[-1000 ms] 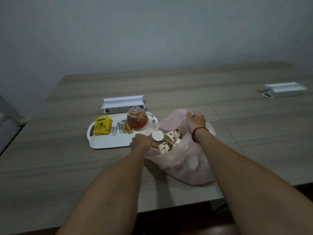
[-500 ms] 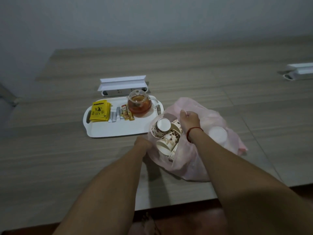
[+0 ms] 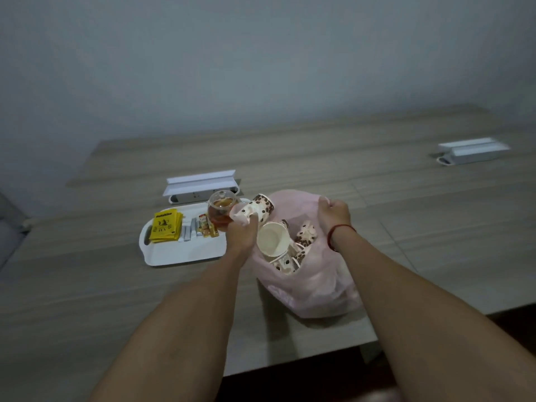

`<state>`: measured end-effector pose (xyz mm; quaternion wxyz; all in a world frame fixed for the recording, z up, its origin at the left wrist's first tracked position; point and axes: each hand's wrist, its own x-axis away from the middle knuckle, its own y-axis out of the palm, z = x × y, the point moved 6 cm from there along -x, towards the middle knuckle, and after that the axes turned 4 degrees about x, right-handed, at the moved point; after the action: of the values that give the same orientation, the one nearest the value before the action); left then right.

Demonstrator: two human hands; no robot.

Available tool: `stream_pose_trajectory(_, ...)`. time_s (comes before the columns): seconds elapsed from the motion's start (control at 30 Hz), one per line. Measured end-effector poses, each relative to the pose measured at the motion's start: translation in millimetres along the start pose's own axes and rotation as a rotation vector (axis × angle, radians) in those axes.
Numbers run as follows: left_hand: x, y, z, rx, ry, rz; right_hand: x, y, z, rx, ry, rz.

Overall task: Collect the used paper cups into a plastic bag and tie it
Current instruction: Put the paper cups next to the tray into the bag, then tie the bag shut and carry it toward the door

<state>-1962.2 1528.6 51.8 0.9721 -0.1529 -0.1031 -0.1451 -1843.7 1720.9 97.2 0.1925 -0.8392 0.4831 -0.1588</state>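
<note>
While your left hand [image 3: 242, 235] and right hand [image 3: 333, 216] clutched the rim of the pink plastic bag [image 3: 313, 288], a tug could have tipped its edge-perched paper cup [image 3: 262, 210] onto the glass teapot [image 3: 220, 210].

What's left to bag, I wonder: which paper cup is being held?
The spotted paper cup on its side in the left hand, beside the teapot; the others lie inside the plastic bag.

Teapot [image 3: 219, 206] partly behind left hand [image 3: 242, 236]

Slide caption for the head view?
Left hand and right hand grip the pink plastic bag holding patterned paper cups, beside a white tray.
</note>
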Motion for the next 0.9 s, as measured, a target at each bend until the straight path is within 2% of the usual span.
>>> stream_pose_trajectory(0.1,10,-12,26,-0.081,0.111,0.048,3,-27,-18,-0.043,-0.076,0.087)
stream_pose_trajectory(0.2,22,-37,50,-0.151,0.166,0.187,8,-50,-34,-0.123,-0.09,0.192)
stream_pose_trajectory(0.3,30,-69,72,-0.105,0.207,0.355,12,-66,-51,-0.152,-0.089,0.249)
stream_pose_trajectory(0.4,37,-93,98,-0.06,0.226,0.445,19,-74,-76,-0.199,-0.105,0.27)
stream_pose_trajectory(0.47,39,-105,113,-0.043,0.222,0.488,22,-68,-91,-0.198,-0.099,0.199)
stream_pose_trajectory(0.53,40,-113,126,-0.032,0.232,0.508,23,-47,-102,-0.127,-0.09,0.01)
stream_pose_trajectory(0.57,42,-116,130,-0.041,0.235,0.514,23,-39,-104,-0.091,-0.073,-0.032)
stream_pose_trajectory(0.67,45,-134,125,-0.008,0.166,0.576,26,-41,-106,-0.14,0.012,0.069)
stream_pose_trajectory(0.83,47,-188,95,0.159,0.007,0.796,31,-50,-104,-0.211,0.11,0.226)
stream_pose_trajectory(0.9,43,-200,84,0.216,-0.011,0.825,34,-48,-105,-0.218,0.126,0.231)
